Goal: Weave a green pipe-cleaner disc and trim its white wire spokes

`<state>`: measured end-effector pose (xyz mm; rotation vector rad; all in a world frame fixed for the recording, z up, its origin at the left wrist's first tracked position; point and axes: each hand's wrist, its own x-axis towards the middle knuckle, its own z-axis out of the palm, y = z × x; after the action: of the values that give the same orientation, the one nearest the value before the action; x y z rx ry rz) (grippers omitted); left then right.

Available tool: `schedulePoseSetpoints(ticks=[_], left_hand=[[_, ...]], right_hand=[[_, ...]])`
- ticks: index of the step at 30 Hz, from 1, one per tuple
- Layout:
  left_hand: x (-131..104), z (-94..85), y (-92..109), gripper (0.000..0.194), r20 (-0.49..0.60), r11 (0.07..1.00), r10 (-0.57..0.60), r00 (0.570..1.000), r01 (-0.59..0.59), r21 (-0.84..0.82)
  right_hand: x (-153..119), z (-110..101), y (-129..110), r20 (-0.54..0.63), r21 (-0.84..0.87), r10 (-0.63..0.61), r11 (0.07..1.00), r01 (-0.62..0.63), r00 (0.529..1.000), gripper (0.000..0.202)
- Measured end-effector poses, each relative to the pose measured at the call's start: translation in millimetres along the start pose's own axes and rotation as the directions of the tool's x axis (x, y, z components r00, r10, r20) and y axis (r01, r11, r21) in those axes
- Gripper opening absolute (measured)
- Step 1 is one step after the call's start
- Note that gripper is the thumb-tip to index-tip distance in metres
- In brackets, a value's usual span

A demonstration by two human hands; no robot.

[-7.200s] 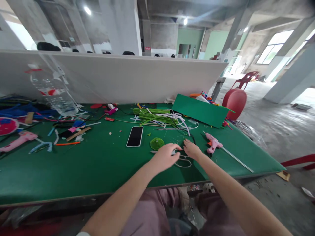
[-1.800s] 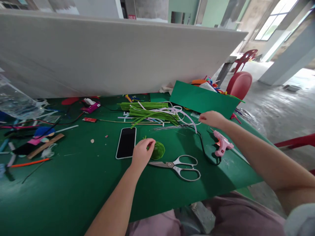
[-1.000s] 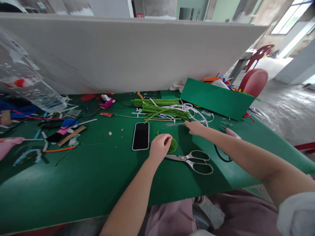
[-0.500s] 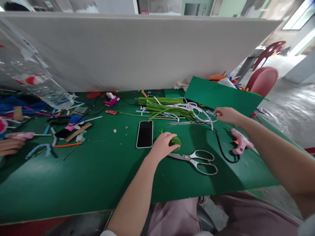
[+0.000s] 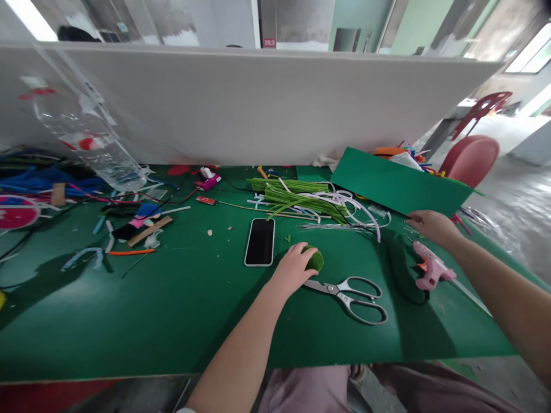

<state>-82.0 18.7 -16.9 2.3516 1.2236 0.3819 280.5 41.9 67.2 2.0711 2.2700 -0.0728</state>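
My left hand is curled around a small round green piece that looks like a coiled disc, held just above the table. Under its fingertips lie the blade tips of the grey-handled scissors, which point left. My right hand is down at the lower edge of a green board, fingers bent together; whatever they pinch is too small to make out. Just below that hand lies a pink hot glue gun with a glue stick in its back.
A phone lies left of my left hand. Behind it are green pipe cleaners, pale strips and thin wires. At left are a tilted plastic bottle and craft scraps. A white partition closes the back.
My right hand has moved right, from beside the wires to near the glue gun. My left hand stays on the green piece. Another person's hand at far left has left the view; the camera tilted up.
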Motion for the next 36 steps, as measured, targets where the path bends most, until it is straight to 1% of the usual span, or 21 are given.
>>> schedulePoseSetpoints(ticks=[1, 2, 3, 5, 6, 7, 8, 9, 10, 11, 12, 14, 19, 23, 26, 29, 32, 36], left_hand=[[1.2, 1.8, 0.3, 0.053, -0.019, 1.000, 0.000, 1.000, 0.000, 0.009], [2.5, 3.4, 0.5, 0.052, -0.042, 1.000, 0.001, 0.999, 0.000, 0.020], [3.8, 4.9, 0.3, 0.051, -0.065, 1.000, 0.001, 0.998, 0.001, 0.030], [6.3, 6.9, -1.2, 0.049, -0.116, 0.999, -0.008, 0.993, 0.013, 0.042], [7.3, 7.4, -2.5, 0.049, -0.142, 0.999, -0.014, 0.990, 0.020, 0.041], [8.2, 7.8, -4.0, 0.050, -0.163, 0.999, -0.021, 0.986, 0.028, 0.039], [9.0, 8.1, -5.7, 0.054, -0.175, 0.999, -0.030, 0.984, 0.037, 0.038], [9.7, 8.4, -7.4, 0.059, -0.178, 0.998, -0.036, 0.983, 0.044, 0.038], [10.4, 8.9, -8.9, 0.065, -0.174, 0.998, -0.041, 0.984, 0.049, 0.043], [11.2, 9.5, -10.1, 0.069, -0.164, 0.997, -0.044, 0.985, 0.053, 0.050], [11.9, 10.2, -11.2, 0.072, -0.155, 0.997, -0.044, 0.987, 0.053, 0.057], [13.2, 11.5, -12.5, 0.072, -0.159, 0.997, -0.033, 0.987, 0.044, 0.065], [15.0, 10.8, -16.0, 0.068, -0.235, 0.999, -0.014, 0.972, 0.024, 0.042], [16.5, 9.1, -20.4, 0.068, -0.296, 0.994, -0.074, 0.952, 0.094, 0.055], [17.7, 9.3, -22.6, 0.069, -0.313, 0.989, -0.118, 0.943, 0.141, 0.052], [17.9, 9.9, -23.4, 0.069, -0.301, 0.986, -0.137, 0.944, 0.158, 0.046], [17.7, 10.0, -23.0, 0.068, -0.291, 0.985, -0.148, 0.945, 0.166, 0.039], [17.6, 8.7, -21.5, 0.072, -0.296, 0.981, -0.164, 0.941, 0.187, 0.052]], right_hand=[[-0.6, 1.5, -8.8, -0.111, 0.049, 0.052, 0.998, -0.046, 0.992, 0.031], [-3.9, 5.4, -22.1, -0.143, 0.066, 0.036, 0.997, -0.027, 0.989, 0.031], [-10.2, 11.8, -39.5, -0.142, 0.088, -0.022, 0.996, 0.034, 0.990, 0.030], [-31.0, 29.9, -80.6, -0.107, 0.133, -0.172, 0.974, 0.186, 0.979, 0.030], [-44.3, 40.5, -101.2, -0.091, 0.161, -0.301, 0.936, 0.312, 0.949, 0.031], [-58.2, 51.2, -119.7, -0.082, 0.181, -0.404, 0.893, 0.413, 0.911, 0.036], [-71.4, 61.3, -135.0, -0.088, 0.191, -0.462, 0.862, 0.470, 0.882, 0.043], [-83.0, 70.1, -146.5, -0.109, 0.191, -0.477, 0.851, 0.490, 0.872, 0.052], [-92.3, 77.4, -154.2, -0.131, 0.185, -0.466, 0.855, 0.484, 0.875, 0.057], [-98.7, 82.9, -158.4, -0.153, 0.185, -0.443, 0.865, 0.466, 0.883, 0.056], [-102.5, 86.5, -159.7, -0.173, 0.186, -0.424, 0.872, 0.452, 0.889, 0.054], [-103.1, 89.2, -156.9, -0.188, 0.181, -0.404, 0.882, 0.435, 0.896, 0.050], [-90.1, 88.5, -137.1, -0.161, 0.152, -0.405, 0.891, 0.428, 0.900, 0.042], [-87.1, 94.3, -117.8, -0.216, 0.098, -0.329, 0.929, 0.356, 0.919, 0.039], [-89.1, 98.5, -109.6, -0.242, 0.058, -0.263, 0.957, 0.285, 0.934, 0.037], [-90.6, 100.5, -112.5, -0.281, 0.037, -0.179, 0.980, 0.198, 0.943, 0.036], [-88.3, 102.8, -122.0, -0.336, 0.020, -0.095, 0.994, 0.108, 0.937, 0.036], [-74.9, 109.8, -131.3, -0.390, -0.001, 0.020, 1.000, -0.023, 0.921, 0.036]])
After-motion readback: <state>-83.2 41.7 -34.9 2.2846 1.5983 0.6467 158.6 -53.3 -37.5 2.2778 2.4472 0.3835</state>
